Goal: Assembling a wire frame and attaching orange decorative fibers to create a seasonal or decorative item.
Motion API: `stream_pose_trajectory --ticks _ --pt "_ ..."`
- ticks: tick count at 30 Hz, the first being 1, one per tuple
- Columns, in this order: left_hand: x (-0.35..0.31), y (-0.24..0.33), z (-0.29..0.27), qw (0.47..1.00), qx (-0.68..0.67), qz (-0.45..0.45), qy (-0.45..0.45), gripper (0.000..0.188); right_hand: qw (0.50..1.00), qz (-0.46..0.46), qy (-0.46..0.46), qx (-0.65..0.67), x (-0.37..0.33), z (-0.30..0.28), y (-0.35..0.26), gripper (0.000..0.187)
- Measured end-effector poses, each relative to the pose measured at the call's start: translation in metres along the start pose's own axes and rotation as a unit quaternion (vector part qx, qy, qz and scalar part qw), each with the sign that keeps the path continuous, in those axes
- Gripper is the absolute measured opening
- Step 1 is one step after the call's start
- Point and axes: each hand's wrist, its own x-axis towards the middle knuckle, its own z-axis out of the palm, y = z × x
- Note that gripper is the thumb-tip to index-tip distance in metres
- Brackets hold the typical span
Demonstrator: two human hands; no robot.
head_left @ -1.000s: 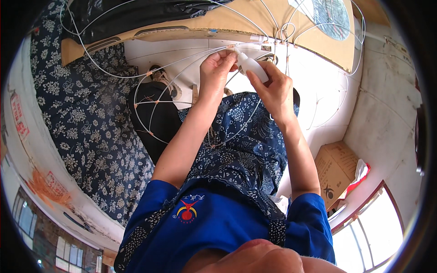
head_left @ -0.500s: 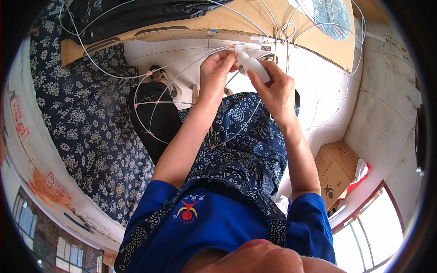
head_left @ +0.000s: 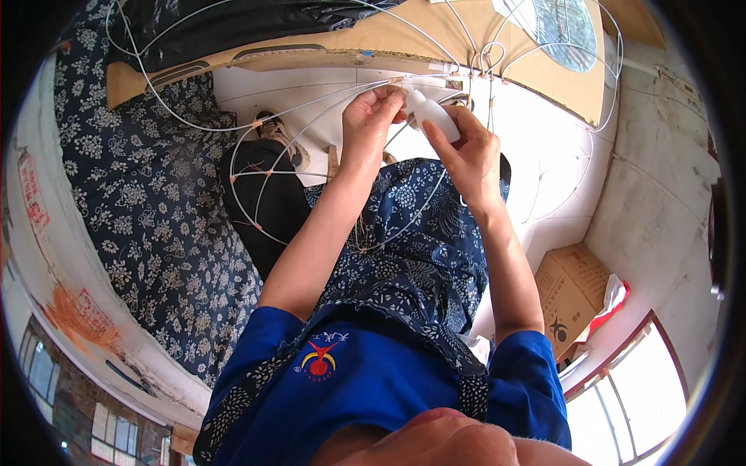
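My right hand (head_left: 475, 155) is wrapped round a small white squeeze bottle (head_left: 437, 119), its narrow nozzle tilted up and left toward my left fingers. My left hand (head_left: 370, 118) is closed in a pinch just under a wrapped joint (head_left: 397, 79) of a wire frame; whatever sits between the fingertips is too small to make out. The frame is of pale bent wire, with copper-coloured bindings (head_left: 257, 123) where the wires cross. Its lower loops hang over my dark trouser leg (head_left: 268, 203) and my patterned blue apron (head_left: 412, 210).
Beyond my hands lies a cardboard sheet (head_left: 334, 48) with black plastic (head_left: 256, 25) and more wire loops over it. Floral dark-blue cloth (head_left: 155, 225) hangs at left. A cardboard box (head_left: 571, 291) stands on the right by the wall (head_left: 653, 202).
The bottle's nozzle has drawn slightly down from the wrapped wire joint. My left hand keeps its pinch in nearly the same place.
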Motion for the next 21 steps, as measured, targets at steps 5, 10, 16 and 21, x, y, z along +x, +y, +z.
stream_pose_trajectory --ticks 5,10,16,21 --pt "0.0 -0.001 -0.001 1.0 -0.011 0.001 0.005 0.015 1.0 0.01 -0.013 -0.002 0.001 0.0 -0.004 0.022" --pt "-0.002 0.0 -0.001 1.0 -0.002 -0.008 0.012 0.011 1.0 0.008 -0.008 0.002 -0.003 0.002 -0.002 0.027" --pt "-0.002 0.001 0.0 1.0 -0.01 -0.021 0.0 0.011 0.981 0.083 0.004 0.176 -0.007 -0.001 0.008 0.029" --pt "0.002 0.001 0.002 0.999 0.029 -0.024 -0.026 0.018 0.951 0.071 0.032 0.299 -0.009 -0.008 0.001 0.03"
